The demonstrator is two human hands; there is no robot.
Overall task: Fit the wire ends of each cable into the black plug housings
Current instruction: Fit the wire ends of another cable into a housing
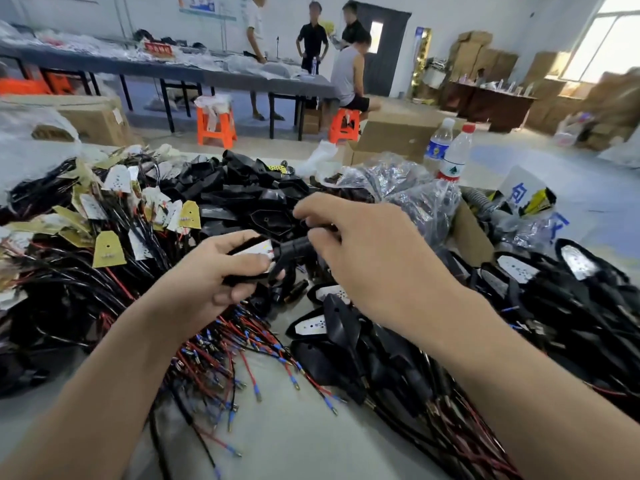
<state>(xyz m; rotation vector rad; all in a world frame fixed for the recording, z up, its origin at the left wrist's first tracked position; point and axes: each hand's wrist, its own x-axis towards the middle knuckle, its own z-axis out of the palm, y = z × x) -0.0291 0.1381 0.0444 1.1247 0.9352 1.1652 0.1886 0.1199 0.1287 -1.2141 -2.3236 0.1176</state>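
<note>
Nearest me, red and black loose wires (pixel 249 362) with blue-sleeved metal tips lay fanned over the grey tabletop (pixel 294 438). Just beyond them the person's left hand (pixel 214 275) had its fingers curled round the wide end of a black plug housing (pixel 294 249), with the thumb laid along the top beside a small white board (pixel 254 249) set in it. The right hand (pixel 367 258) met it from the other side, thumb and fingertips pinching the housing's narrow end. The blur kept me from seeing whether any wire sat inside.

To the left sprawled a heap of cables (pixel 86 271) bearing yellow and white boards. To the right lay finished housings (pixel 519 299) with cables trailing from them. Behind the hands sat a pile of black shells (pixel 242 195), then a clear bag of parts (pixel 415 192) and two water bottles (pixel 453 157). Farther off stood orange stools (pixel 214 126), a long table (pixel 156 67) and several people (pixel 313 36) beside it.
</note>
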